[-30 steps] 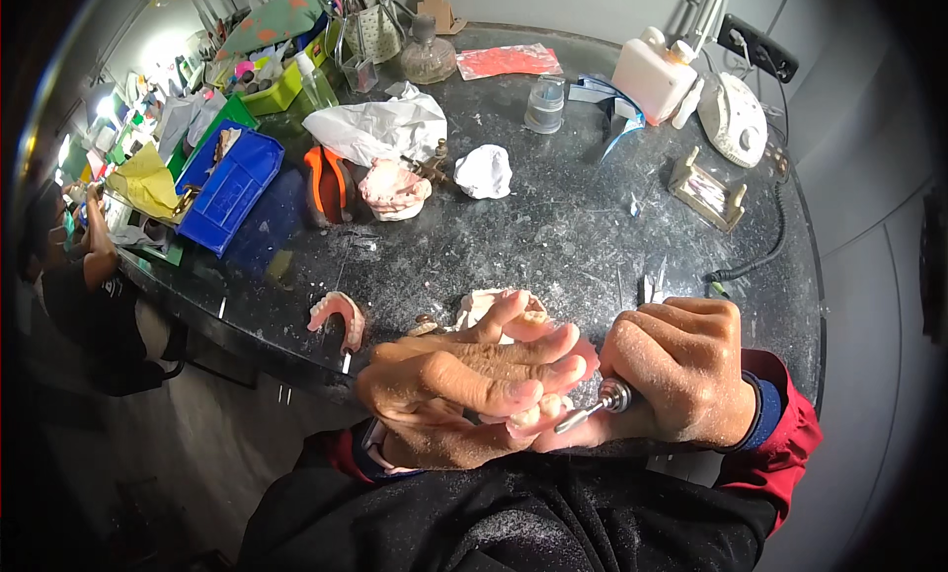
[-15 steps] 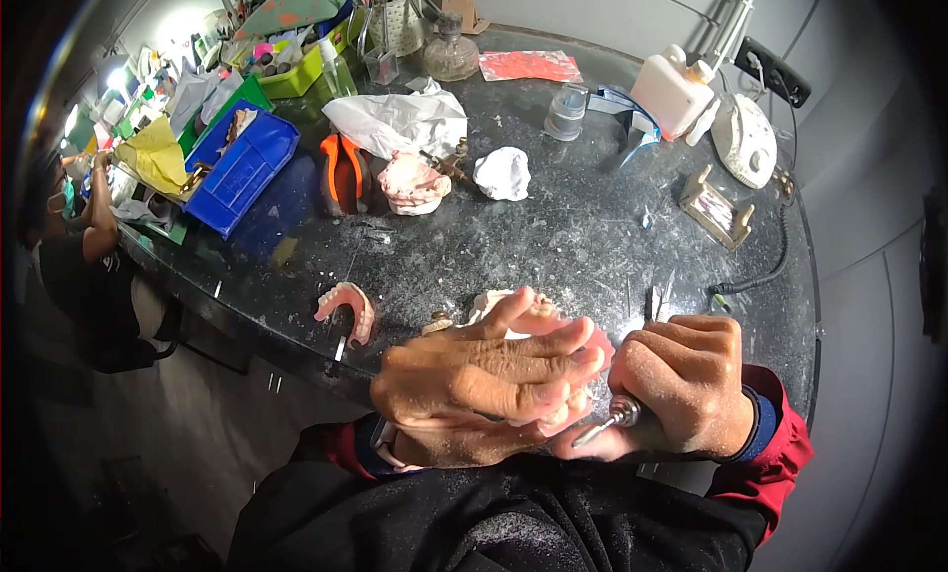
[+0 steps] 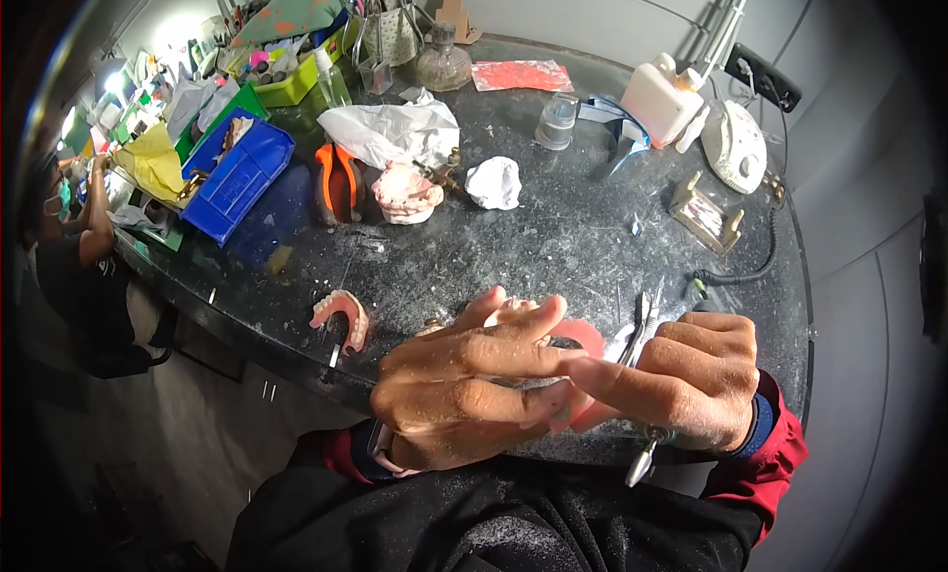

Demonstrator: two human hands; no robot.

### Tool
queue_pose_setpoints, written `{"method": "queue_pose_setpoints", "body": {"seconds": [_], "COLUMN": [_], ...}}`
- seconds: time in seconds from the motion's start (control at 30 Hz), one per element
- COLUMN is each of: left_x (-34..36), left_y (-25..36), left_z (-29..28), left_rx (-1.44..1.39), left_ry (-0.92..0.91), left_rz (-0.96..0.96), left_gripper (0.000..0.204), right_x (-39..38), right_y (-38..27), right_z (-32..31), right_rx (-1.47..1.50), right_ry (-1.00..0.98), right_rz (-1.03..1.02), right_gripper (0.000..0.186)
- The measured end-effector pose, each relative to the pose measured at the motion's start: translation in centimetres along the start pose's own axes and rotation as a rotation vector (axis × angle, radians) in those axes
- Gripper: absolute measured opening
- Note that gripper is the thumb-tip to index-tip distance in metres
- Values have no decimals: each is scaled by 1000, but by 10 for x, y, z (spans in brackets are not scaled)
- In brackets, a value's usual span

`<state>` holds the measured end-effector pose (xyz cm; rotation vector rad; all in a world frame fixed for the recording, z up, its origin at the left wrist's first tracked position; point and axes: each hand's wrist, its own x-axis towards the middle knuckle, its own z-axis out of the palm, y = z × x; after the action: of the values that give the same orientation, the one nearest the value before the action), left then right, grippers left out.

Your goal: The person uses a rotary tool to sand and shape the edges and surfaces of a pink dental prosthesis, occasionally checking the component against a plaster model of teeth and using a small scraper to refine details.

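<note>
Here, at the near edge of a dusty black bench: 2 bare hands.

Item 1: left hand, back upward, fingers bent and closed on a pink denture base, which sits between the 2 hands and is partly hidden by them.

Item 2: right hand, fingers curled around a rotary handpiece, most of it hidden; its silver tip points downward, apart from the pink piece. The index finger reaches across to the left hand's fingertips; whether it touches the pink piece, I cannot tell.

Item 3: pale plaster cast, just beyond the left hand, partly covered.

Item 4: slim metal tool, near the right knuckles.

Item 5: pink denture with teeth, lying left of the hands, well apart from them.

Further back: pliers with orange handles; pinkish dental cast; white lump; crumpled white paper; blue tray, at left; clear container; white bottle and white device, at right.

Far left: 1 co-worker, seated.
</note>
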<state>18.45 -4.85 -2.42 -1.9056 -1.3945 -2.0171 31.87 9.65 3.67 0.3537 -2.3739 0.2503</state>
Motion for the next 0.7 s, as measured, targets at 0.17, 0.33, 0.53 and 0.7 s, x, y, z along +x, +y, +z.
{"method": "queue_pose_setpoints", "body": {"seconds": [0.17, 0.33, 0.53, 0.7], "left_x": [18, 18, 20, 18], "left_y": [8, 10, 6, 10], "left_z": [-3, -3, -10, -15], "left_rx": [-373, -683, -603, -255], "left_ry": [-92, -145, -192, 14], "left_rz": [-146, -375, -381, -291], "left_gripper": [28, 50, 65, 59], "right_x": [2, 2, 1, 4], "right_y": [4, 3, 4, -4], "right_z": [-3, -2, 4, 3], "right_rx": [44, 144, 84, -67], "right_ry": [79, 94, 96, -62], "right_rz": [-69, -67, -100, 108], "right_gripper": [35, 36, 41, 56]}}
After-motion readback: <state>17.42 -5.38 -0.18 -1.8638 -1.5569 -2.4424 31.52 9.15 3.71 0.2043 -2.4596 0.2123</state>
